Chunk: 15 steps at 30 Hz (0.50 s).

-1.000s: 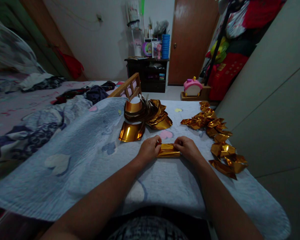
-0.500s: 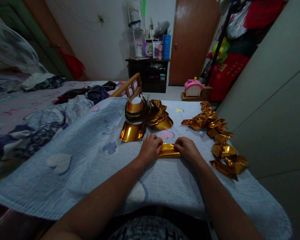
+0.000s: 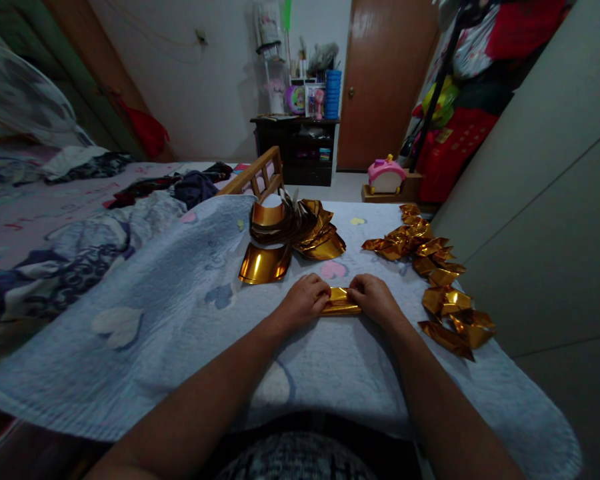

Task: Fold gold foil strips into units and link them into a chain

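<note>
A gold foil paper [image 3: 341, 303], folded into a narrow strip, lies on the light blue quilt [image 3: 200, 360] in front of me. My left hand [image 3: 307, 297] is closed on its left end, fingers curled over the top. At the other end my right hand [image 3: 375, 298] pinches the strip between thumb and fingers. Beyond my left hand are a curved gold sheet [image 3: 265, 264] and a fanned stack of gold foil sheets [image 3: 320, 233]. Several folded gold foil pieces [image 3: 447, 301] spread along the quilt to the right of my right hand.
Past the quilt's far edge, a pink toy [image 3: 387, 175] sits on a box. A wooden rail [image 3: 260, 172] stands at the far left corner, beside a bed with heaped clothes [image 3: 200, 183]. A pale cabinet [image 3: 545, 200] rises close on the right.
My left hand has shifted slightly right along the folded foil, covering more of its left end. My right hand stays in nearly the same place.
</note>
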{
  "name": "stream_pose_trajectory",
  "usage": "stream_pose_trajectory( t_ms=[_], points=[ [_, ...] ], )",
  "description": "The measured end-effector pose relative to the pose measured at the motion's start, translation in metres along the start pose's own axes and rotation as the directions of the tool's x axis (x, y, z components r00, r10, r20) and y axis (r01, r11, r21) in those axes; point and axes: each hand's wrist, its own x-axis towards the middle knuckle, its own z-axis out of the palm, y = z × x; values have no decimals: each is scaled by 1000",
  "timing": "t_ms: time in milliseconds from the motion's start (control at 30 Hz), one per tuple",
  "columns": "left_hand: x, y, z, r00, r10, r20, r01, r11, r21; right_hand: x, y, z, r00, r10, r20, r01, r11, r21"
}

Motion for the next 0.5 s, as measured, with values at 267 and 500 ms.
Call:
stream_pose_trajectory(
  t_ms=[267, 500],
  points=[
    [-3, -1, 2, 998, 25, 55, -29, 998, 63, 0, -1, -2, 1000, 3, 10, -4, 1000, 24],
    [-5, 0, 3, 997, 47, 52, -54, 990, 133, 0, -2, -3, 999, 17, 33, -18, 1000, 17]
  ],
)
